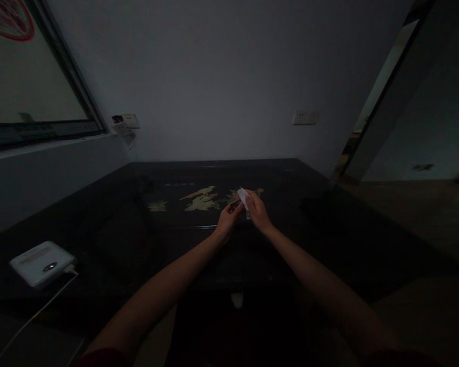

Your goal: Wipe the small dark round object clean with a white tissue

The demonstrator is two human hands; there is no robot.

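White card-like piece [243, 197] held up over table's middle. White box [42, 262], cable [36, 312] attached, at far left. Glossy black table [110, 250], bird-and-flower decoration [201, 200] partly behind hands; dim room, wall sockets [305, 118]. Right hand [257, 211] clamped on piece; left hand [227, 221] pinching small dark item [234, 205], identity unclear.

A dark red sleeve [103, 358] is worn on the left arm [168, 285]. A nearly black sleeve [400, 358] is worn on the right arm [325, 280]. Only the sleeve ends are shown, so their full length cannot be told. Both arms are left bare down to the left hand [226, 220] and right hand [259, 213], and are made thinner toward the wrists.
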